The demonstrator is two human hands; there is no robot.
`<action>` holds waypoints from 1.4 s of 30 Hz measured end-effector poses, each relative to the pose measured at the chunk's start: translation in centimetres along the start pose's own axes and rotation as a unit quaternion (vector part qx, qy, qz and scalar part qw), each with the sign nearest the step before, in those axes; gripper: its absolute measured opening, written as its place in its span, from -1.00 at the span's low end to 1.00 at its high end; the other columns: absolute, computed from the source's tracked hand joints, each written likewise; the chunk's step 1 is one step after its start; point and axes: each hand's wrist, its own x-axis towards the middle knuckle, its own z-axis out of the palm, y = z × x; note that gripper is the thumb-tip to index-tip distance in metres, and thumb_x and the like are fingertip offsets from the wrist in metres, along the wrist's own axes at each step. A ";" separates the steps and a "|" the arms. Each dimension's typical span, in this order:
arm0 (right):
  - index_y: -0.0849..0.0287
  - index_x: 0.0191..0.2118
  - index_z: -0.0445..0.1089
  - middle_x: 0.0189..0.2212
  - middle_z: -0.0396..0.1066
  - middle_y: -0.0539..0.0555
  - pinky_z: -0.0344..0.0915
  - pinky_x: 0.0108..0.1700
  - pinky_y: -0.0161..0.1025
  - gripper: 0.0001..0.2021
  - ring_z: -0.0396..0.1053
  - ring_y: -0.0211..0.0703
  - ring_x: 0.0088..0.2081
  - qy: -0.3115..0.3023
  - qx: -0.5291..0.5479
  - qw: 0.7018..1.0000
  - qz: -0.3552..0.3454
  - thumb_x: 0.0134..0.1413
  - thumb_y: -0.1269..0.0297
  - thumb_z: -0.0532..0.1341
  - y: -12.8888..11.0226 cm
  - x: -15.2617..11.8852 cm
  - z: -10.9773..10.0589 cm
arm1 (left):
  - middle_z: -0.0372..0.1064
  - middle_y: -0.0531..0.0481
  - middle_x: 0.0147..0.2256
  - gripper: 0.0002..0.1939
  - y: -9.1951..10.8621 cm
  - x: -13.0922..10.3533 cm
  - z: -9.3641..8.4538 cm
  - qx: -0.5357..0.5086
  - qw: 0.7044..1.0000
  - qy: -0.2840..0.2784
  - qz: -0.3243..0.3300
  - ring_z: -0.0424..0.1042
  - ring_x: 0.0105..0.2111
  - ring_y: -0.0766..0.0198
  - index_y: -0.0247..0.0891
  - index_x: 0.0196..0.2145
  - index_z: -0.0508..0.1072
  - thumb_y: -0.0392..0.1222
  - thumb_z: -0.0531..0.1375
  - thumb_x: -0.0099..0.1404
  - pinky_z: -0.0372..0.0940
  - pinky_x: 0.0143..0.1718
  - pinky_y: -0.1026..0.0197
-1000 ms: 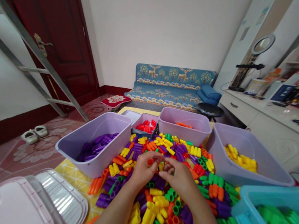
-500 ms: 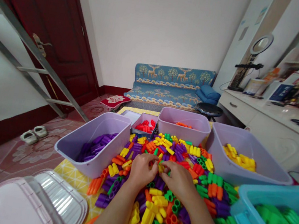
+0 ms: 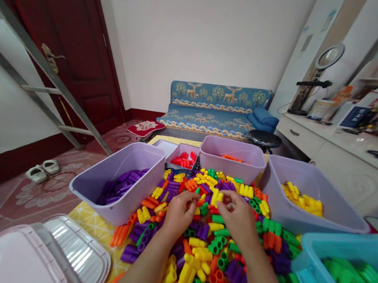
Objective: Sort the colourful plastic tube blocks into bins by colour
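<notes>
A thick spread of plastic tube blocks (image 3: 188,268) in yellow, green, purple, orange and red covers the table. Over its middle, my right hand (image 3: 237,217) pinches a yellow tube block (image 3: 216,198) at the fingertips. To the left, my left hand (image 3: 179,210) hovers low over the pile with thumb and fingers curled together. Orange shows by its fingertips, but I cannot make out whether that piece is held or lies behind. A green piece (image 3: 204,208) rests in the gap between the two hands.
Around the pile stand a lilac bin with purple blocks (image 3: 92,183), a small box with red ones (image 3: 174,166), lilac bins with orange (image 3: 208,157) and yellow (image 3: 336,221) ones, and a turquoise bin (image 3: 311,275) with green ones. Clear lids (image 3: 96,252) lie at front left.
My hands were close together over the middle; now they are apart. My right hand has moved right and slightly up, the yellow block showing at its fingertips. The left barely shifted.
</notes>
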 end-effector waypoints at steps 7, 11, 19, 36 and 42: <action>0.17 -0.35 0.36 -0.50 0.39 -0.11 0.40 -0.23 -0.32 -0.75 0.44 -0.33 -0.42 0.338 0.428 0.837 0.029 -0.23 0.31 0.37 1.0 1.9 -5.0 | 0.51 -0.03 -0.29 -0.75 -0.2 0.0 0.2 0.016 1.000 -0.022 0.007 0.46 -0.26 0.25 -0.24 -0.29 0.52 -0.41 0.07 0.19 0.32 -0.21 0.24; 0.18 -0.34 0.34 -0.32 0.45 -0.01 0.36 -0.03 -0.17 -0.72 0.47 -0.22 -0.20 0.365 0.500 0.785 -0.001 -0.25 0.36 0.38 0.6 1.8 -6.0 | 0.51 -0.02 -0.28 -0.74 -0.4 0.0 0.3 0.026 0.999 -0.043 0.007 0.45 -0.25 0.24 -0.23 -0.28 0.52 -0.41 0.08 0.17 0.32 -0.21 0.24; 0.17 -0.14 0.41 -0.21 0.49 0.12 0.36 -0.11 -0.09 -0.62 0.45 -0.09 -0.16 0.193 0.341 0.916 0.085 -0.13 0.12 0.30 1.5 1.5 -3.2 | 0.47 -0.05 -0.26 -0.76 -0.1 -0.1 0.2 0.065 0.996 -0.061 0.011 0.42 -0.19 0.20 -0.23 -0.27 0.52 -0.37 0.11 0.15 0.30 -0.18 0.21; 0.21 0.10 0.31 -0.01 0.41 0.15 0.20 0.06 -0.09 -0.52 0.33 0.02 0.00 -0.127 -0.227 0.965 -0.019 -0.01 0.31 0.14 2.7 0.0 1.3 | 0.41 -0.09 -0.06 -0.51 0.2 -0.2 0.2 0.136 0.984 -0.106 0.037 0.34 -0.05 0.05 -0.18 -0.01 0.42 -0.31 0.21 0.05 0.26 -0.01 0.04; 0.16 0.02 0.38 -0.10 0.43 0.14 0.19 0.03 -0.10 -0.58 0.33 0.01 -0.04 -0.131 -0.217 0.967 -0.038 -0.02 0.30 0.16 2.9 0.0 1.4 | 0.43 -0.04 -0.09 -0.50 -0.4 -0.2 0.3 0.101 0.990 -0.093 0.033 0.39 -0.09 0.12 -0.13 0.00 0.41 -0.38 0.17 0.06 0.28 -0.03 0.09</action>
